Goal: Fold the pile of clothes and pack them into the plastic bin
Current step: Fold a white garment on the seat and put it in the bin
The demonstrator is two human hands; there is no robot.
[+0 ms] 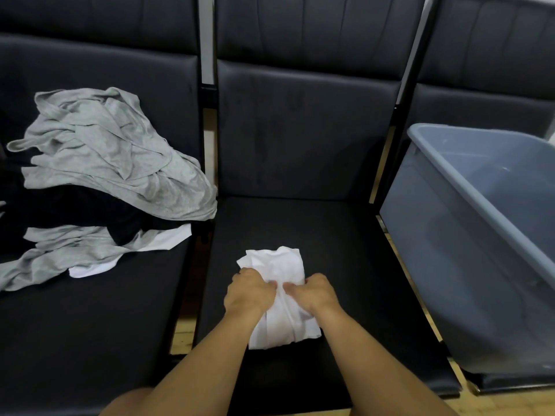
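Observation:
A bunched white garment [280, 267] lies on the seat of the middle black chair [300, 223]. My left hand [250, 292] and my right hand [313, 292] both grip it near its middle, knuckles up and fingers curled into the cloth. On the left chair lies the pile of clothes: a crumpled grey garment [114, 157] on top, a black garment [75, 205] under it, and more grey and white cloth [75, 253] at the front. The grey plastic bin [468, 235] stands on the right chair with nothing visible inside it.
Three black padded chairs stand side by side with narrow gaps between them, and their backrests rise behind. Wooden floor [183, 334] shows through the gaps and along the front edge.

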